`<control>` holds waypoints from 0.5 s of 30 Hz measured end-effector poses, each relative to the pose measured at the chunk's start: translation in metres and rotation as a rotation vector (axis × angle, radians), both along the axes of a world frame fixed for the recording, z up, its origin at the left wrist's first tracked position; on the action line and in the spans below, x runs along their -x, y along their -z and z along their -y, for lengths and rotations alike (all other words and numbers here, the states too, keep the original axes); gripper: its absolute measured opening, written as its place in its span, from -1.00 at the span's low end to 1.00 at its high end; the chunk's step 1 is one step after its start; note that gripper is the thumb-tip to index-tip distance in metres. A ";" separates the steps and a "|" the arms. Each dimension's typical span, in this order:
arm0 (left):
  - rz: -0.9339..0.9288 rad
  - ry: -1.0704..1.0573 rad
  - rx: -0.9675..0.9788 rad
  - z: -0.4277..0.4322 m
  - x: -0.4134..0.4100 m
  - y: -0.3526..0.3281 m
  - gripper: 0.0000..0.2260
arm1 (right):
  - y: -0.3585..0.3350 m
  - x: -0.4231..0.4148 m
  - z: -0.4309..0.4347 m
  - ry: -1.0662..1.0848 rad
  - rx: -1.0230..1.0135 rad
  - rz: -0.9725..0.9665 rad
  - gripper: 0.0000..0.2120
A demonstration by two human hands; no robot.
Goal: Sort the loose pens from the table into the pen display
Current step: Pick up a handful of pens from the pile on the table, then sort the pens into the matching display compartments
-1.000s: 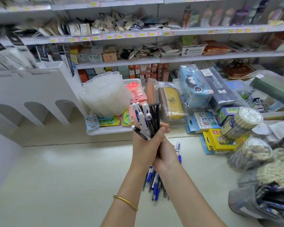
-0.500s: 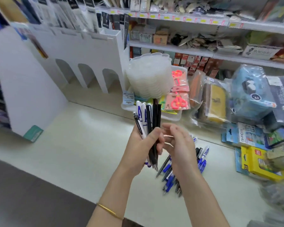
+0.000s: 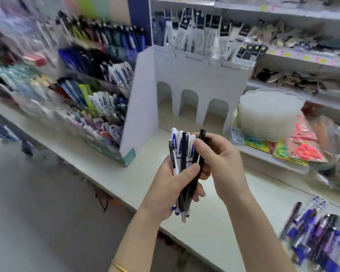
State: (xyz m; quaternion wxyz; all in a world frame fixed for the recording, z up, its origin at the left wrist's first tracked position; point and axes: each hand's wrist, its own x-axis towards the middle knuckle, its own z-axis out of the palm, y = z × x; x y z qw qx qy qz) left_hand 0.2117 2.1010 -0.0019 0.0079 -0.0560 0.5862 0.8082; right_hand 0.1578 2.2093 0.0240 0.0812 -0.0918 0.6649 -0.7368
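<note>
Pens [image 3: 180, 152] bunched upright, left hand [image 3: 170, 191] grip curled round them; right hand [image 3: 224, 163] pinches black pen [image 3: 202, 134] near top.

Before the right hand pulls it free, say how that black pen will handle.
The black pen looks like a slim, rigid plastic barrel, so probably stiff and light. Its smooth surface may slide easily out of the bundle of pens in the left hand; the right hand pinches it near the top, so it could pivot.

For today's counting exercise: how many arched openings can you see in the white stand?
3, in a row along the white stand's base: left arch, middle arch, right arch. None appears hidden.
</note>
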 end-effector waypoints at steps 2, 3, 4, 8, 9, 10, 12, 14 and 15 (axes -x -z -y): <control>0.009 -0.051 0.037 0.050 -0.007 -0.005 -0.88 | 0.001 -0.003 0.051 0.011 0.017 -0.016 -0.94; 0.016 -0.085 0.042 0.075 -0.011 -0.008 -0.86 | 0.001 -0.004 0.077 0.003 0.025 -0.023 -0.95; 0.018 -0.125 0.046 0.101 -0.016 -0.010 -0.85 | 0.001 -0.005 0.103 -0.008 0.039 -0.022 -0.93; 0.046 -0.232 0.103 0.186 -0.032 -0.024 -0.82 | -0.005 -0.009 0.189 -0.128 0.036 -0.012 -0.85; 0.051 -0.236 0.126 0.202 -0.034 -0.028 -0.82 | -0.008 -0.008 0.207 -0.150 -0.004 -0.041 -0.82; 0.057 -0.244 0.144 0.215 -0.034 -0.031 -0.82 | -0.010 -0.006 0.222 -0.161 -0.049 -0.069 -0.79; 0.054 -0.274 0.186 0.237 -0.031 -0.033 -0.82 | -0.016 0.001 0.248 -0.170 -0.123 -0.118 -0.75; 0.016 -0.306 0.255 0.257 -0.024 -0.031 -0.80 | -0.020 0.009 0.267 -0.183 -0.157 -0.161 -0.80; 0.006 -0.313 0.287 0.266 -0.019 -0.030 -0.81 | -0.023 0.013 0.275 -0.193 -0.161 -0.178 -0.83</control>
